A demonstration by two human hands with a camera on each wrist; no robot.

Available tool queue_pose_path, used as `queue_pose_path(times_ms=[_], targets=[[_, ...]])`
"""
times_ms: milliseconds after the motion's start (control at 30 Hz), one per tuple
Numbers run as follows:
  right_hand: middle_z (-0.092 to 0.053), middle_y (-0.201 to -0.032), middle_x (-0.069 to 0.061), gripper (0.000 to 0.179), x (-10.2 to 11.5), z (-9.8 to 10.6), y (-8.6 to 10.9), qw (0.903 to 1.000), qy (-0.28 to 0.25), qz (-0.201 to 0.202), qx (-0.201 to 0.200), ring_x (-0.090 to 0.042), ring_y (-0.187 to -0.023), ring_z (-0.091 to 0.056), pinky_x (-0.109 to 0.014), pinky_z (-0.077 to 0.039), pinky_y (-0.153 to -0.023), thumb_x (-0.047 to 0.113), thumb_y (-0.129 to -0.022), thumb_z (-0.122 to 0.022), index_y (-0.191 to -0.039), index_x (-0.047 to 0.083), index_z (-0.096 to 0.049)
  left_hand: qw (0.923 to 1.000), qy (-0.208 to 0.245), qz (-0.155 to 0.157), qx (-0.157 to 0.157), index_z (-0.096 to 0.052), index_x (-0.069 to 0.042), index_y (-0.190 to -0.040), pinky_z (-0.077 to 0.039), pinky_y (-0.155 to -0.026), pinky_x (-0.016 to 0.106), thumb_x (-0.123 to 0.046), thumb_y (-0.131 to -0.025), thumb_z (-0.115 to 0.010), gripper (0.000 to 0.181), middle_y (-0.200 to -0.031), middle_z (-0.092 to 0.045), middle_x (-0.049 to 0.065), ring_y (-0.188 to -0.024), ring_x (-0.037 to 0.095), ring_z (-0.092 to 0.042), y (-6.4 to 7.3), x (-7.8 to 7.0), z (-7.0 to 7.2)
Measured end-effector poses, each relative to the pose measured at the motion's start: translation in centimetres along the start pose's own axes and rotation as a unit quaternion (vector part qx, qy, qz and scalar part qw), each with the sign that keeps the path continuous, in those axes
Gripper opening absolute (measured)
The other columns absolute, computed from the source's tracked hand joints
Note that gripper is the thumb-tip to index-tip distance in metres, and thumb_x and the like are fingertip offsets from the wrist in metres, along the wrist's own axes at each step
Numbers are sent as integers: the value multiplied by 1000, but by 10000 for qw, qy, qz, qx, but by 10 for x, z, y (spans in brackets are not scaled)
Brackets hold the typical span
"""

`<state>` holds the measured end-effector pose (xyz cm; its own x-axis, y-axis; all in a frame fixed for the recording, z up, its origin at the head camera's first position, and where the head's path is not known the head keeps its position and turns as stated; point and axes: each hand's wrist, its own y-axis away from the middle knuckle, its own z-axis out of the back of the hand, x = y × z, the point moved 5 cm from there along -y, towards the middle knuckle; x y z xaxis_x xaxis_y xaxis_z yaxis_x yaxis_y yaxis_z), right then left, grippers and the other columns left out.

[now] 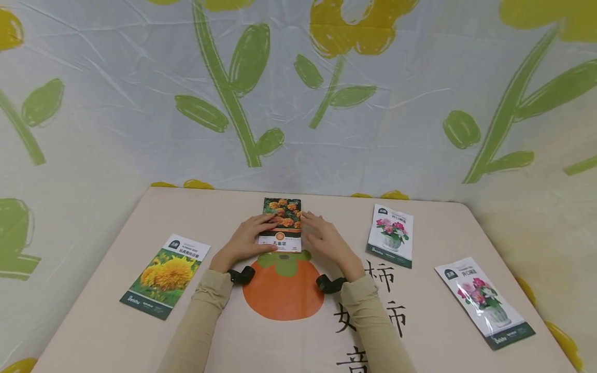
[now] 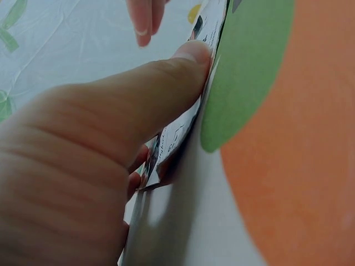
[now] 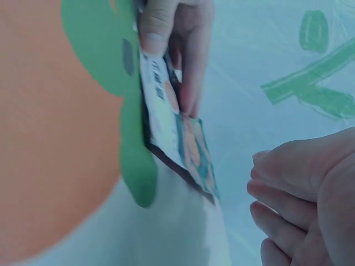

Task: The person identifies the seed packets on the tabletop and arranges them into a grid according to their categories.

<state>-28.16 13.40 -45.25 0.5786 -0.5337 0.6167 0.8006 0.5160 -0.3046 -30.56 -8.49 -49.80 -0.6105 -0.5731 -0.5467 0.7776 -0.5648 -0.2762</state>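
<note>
A marigold seed packet with orange blossoms lies at the far middle of the table, just above a printed persimmon. My left hand holds it at its left side. The left thumb rests on the white lower part in the left wrist view, while fingers reach over the flower picture. My right hand is beside the packet's right edge, its fingers loosely bent. In the right wrist view a gap shows between these fingers and the packet, and a dark shadow lies under the packet's near edge.
A yellow-flower seed packet lies at the left. Two packets with pink potted flowers, one at the far right and one nearer the right edge, lie on the pale tablecloth. A flower-printed curtain hangs behind.
</note>
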Motion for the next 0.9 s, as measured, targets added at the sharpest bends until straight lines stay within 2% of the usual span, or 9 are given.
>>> queue_pose_path(times_ms=[100, 267, 533, 733, 900], targets=[[-49, -143, -28, 41, -1, 8, 1, 9997, 16, 38, -227, -44, -137, -40, -62, -23, -114, -1, -94, -57, -132, -15, -54, 10000, 29, 22, 15, -60, -8, -138, -28, -111, 61, -38, -82, -80, 66, -152, -43, 14, -141, 37, -36, 0, 0, 0], [-51, -143, -24, 40, -3, 24, 6, 9983, -9, -178, -548, -39, -137, -41, -57, -24, -116, 3, -96, -60, -133, -11, -56, 10000, 2, 40, 39, -60, -8, -138, -28, -111, 60, -38, -82, -80, 66, -153, -43, 13, -141, 36, -35, 1, 1, 0], [-51, -143, -23, 38, -15, 60, 21, 9923, -13, -474, -1147, -37, -138, -42, -53, -21, -118, 2, -97, -59, -134, -8, -57, 9999, 42, 95, 90, -59, -8, -139, -27, -113, 59, -38, -81, -81, 68, -153, -42, 13, -142, 35, -35, 0, 1, -1], [-52, -143, -20, 37, -33, 88, 38, 9784, 82, -1110, -1744, -36, -137, -44, -48, -22, -119, 5, -99, -56, -135, -4, -57, 9997, 64, 56, 209, -57, -5, -140, -26, -116, 54, -37, -83, -80, 69, -155, -40, 13, -143, 35, -33, 0, 1, -3], [-53, -143, -20, 37, -45, 107, 54, 9623, 53, -1686, -2132, -38, -137, -43, -54, -30, -114, 7, -99, -56, -136, -1, -58, 9990, 30, 74, 429, -52, -4, -143, -18, -120, 46, -39, -87, -76, 70, -158, -35, 12, -147, 33, -25, 1, 3, -5]])
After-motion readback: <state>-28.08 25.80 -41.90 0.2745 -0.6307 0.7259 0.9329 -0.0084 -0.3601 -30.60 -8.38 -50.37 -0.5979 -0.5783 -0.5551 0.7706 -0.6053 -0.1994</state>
